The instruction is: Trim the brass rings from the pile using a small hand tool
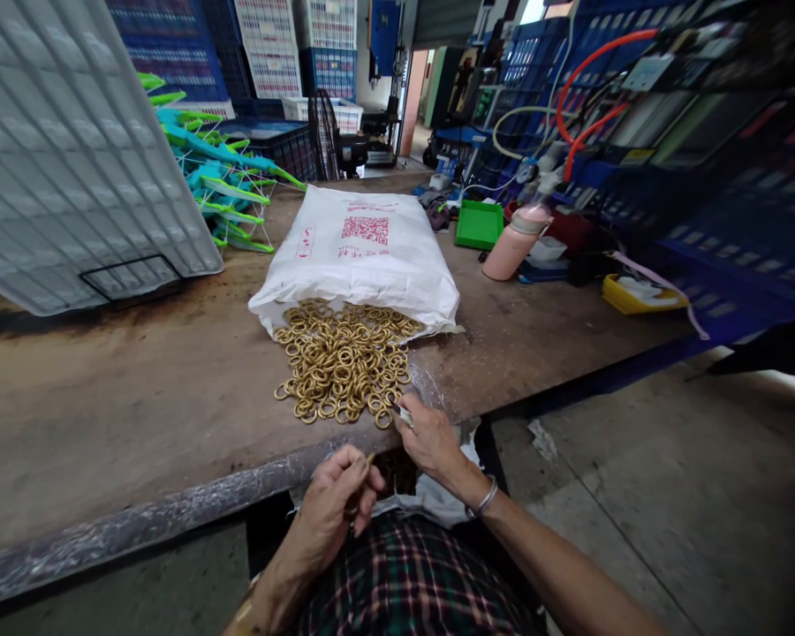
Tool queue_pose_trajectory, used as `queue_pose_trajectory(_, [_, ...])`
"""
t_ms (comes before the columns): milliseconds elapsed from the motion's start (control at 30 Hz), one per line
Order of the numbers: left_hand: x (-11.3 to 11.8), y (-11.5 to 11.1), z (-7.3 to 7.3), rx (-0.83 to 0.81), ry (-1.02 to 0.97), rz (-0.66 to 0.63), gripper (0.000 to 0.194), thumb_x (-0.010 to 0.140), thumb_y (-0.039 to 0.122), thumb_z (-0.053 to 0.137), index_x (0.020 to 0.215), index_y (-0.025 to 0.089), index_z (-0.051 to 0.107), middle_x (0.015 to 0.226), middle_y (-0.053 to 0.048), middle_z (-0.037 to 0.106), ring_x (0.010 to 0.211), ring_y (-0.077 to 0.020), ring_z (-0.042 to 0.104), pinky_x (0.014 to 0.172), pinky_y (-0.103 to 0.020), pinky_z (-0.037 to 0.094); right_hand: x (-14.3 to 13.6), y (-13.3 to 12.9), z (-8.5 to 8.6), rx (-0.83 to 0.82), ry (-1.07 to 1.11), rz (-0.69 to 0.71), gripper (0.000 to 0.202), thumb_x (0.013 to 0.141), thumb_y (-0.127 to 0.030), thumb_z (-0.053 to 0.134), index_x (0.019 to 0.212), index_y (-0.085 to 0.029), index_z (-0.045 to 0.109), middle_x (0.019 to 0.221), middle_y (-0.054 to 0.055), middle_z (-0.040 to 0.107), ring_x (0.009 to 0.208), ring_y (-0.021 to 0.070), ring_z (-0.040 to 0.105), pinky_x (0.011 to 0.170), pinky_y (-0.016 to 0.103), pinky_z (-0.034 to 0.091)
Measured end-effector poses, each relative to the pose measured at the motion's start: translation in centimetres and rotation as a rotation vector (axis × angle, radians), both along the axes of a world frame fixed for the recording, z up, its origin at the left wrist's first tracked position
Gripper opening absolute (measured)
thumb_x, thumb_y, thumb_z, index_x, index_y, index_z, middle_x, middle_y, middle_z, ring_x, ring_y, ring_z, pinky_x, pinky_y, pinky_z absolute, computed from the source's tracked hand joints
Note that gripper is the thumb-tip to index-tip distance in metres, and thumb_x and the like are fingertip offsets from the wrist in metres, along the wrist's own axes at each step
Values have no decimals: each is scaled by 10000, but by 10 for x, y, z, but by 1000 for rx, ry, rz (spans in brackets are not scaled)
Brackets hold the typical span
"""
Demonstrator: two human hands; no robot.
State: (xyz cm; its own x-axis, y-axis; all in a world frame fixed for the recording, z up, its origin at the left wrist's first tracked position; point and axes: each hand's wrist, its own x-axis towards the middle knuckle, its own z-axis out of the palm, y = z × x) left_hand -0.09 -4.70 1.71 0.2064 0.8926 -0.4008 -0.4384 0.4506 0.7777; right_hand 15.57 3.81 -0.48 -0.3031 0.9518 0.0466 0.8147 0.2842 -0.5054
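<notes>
A pile of gold-coloured metal rings spills from the open mouth of a white sack lying on the worn brown table. My right hand rests at the table's front edge beside the pile and pinches a small thin metal piece by the nearest rings. My left hand is below the table edge, over my lap, with its fingers closed on one or more rings. A white bag sits open in my lap between the hands.
A white plastic crate leans at the left, green and teal plastic parts behind it. A pink bottle, a green tray and a yellow tray stand at the right. Blue crates and hoses fill the background.
</notes>
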Motion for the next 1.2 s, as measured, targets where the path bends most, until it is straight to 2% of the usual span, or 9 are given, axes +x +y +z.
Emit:
queue_pose_trajectory(167, [-6, 3, -5, -62, -79, 67, 280, 746, 414, 634, 714, 147, 556, 655, -26, 596, 431, -62, 432, 375, -180, 311, -10, -3, -1, 22, -78, -12, 168, 852, -321, 518, 968, -200, 519, 848, 49, 661, 729, 192, 605, 602, 267, 322])
queue_pose_trajectory(333, [-10, 4, -1, -169, -206, 147, 275, 666, 288, 710, 865, 187, 551, 680, -9, 616, 495, -93, 503, 390, -172, 333, -14, -6, 3, 27, -153, 42, 146, 838, -259, 525, 972, -202, 509, 951, 51, 654, 794, 186, 601, 597, 259, 305])
queue_pose_trajectory(400, [-12, 4, -2, -221, -263, 151, 318, 642, 253, 730, 906, 174, 570, 691, -15, 620, 531, -95, 533, 427, -172, 361, -13, -5, 2, 24, -153, 40, 121, 831, -219, 510, 951, -203, 517, 921, 45, 656, 774, 175, 594, 593, 254, 297])
queue_pose_trajectory(567, [-14, 7, -10, -279, -359, 223, 253, 623, 254, 764, 732, 145, 563, 760, -40, 641, 624, -115, 595, 470, -176, 412, -8, -4, -3, -9, -30, 43, 127, 792, -138, 465, 867, -198, 548, 750, 19, 628, 653, 145, 539, 583, 238, 297])
queue_pose_trajectory(667, [-10, 11, -11, -277, -291, 251, 290, 603, 266, 785, 715, 152, 543, 751, -27, 635, 629, -121, 602, 449, -172, 420, -10, -4, 0, -121, 255, 53, 126, 826, -217, 444, 752, -188, 541, 621, -20, 533, 563, 117, 455, 551, 220, 309])
queue_pose_trajectory(833, [-2, 17, -8, -96, -94, 295, 318, 631, 356, 760, 766, 162, 547, 644, 19, 570, 542, -93, 533, 373, -156, 369, -21, -11, 15, -352, 663, 100, 295, 868, -361, 435, 675, -168, 546, 598, -38, 481, 556, 90, 412, 531, 198, 328])
queue_pose_trajectory(933, [0, 16, -10, -59, -1, 301, 354, 634, 405, 745, 810, 159, 561, 615, 29, 552, 494, -78, 489, 359, -154, 344, -26, -19, 20, -430, 730, 159, 320, 878, -411, 443, 799, -156, 621, 652, -21, 546, 590, 94, 460, 556, 198, 358])
queue_pose_trajectory(1033, [0, 13, -13, -46, 42, 278, 361, 637, 451, 727, 743, 153, 553, 576, 43, 517, 438, -52, 426, 352, -150, 301, -30, -25, 18, -480, 762, 170, 361, 874, -449, 452, 939, -155, 650, 684, -6, 584, 612, 105, 506, 571, 205, 390])
queue_pose_trajectory(1200, [-2, 9, -15, -29, 150, 273, 359, 667, 496, 673, 703, 161, 549, 532, 62, 470, 404, -47, 359, 365, -168, 261, -34, -28, 10, -495, 724, 171, 397, 862, -463, 464, 1002, -144, 654, 711, 7, 604, 639, 122, 526, 584, 221, 409])
